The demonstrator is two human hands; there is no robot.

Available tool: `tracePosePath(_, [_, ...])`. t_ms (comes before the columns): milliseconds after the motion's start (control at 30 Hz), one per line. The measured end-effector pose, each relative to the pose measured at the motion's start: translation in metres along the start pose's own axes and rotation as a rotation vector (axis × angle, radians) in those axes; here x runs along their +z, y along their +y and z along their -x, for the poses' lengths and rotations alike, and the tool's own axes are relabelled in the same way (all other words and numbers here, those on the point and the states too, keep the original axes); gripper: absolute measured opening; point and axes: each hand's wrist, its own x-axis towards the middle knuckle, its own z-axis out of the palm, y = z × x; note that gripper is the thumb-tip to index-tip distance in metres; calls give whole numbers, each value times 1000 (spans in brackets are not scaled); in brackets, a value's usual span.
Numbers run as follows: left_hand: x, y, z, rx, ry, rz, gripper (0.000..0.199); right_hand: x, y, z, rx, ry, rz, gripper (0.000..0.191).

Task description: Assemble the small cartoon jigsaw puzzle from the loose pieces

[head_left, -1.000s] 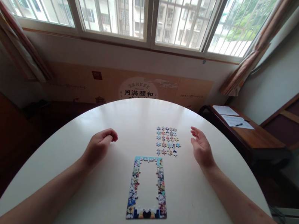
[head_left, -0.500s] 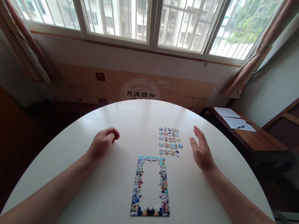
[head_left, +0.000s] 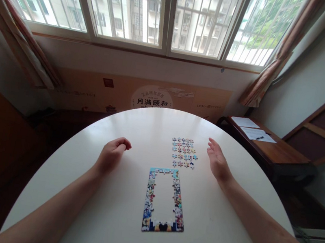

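The left hand (head_left: 113,153) was curled in a loose fist; whether it hid anything was unclear. To its right lay the puzzle frame (head_left: 149,196), then rows of loose pieces (head_left: 185,157), near the open, empty right hand (head_left: 218,162).

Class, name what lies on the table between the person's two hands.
In the head view, loose jigsaw pieces in rows lie on the white table between the left hand and the right hand, nearer the right.
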Motion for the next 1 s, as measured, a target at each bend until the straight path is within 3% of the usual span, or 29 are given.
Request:
tracePosePath(267, [-2,-14,-6,5,61,-70,24,1,-4,1,10,-25,-15,60])
tracePosePath(1000, [1,-15,-6,9,17,-91,25,1,-8,3,-10,-72,0,55])
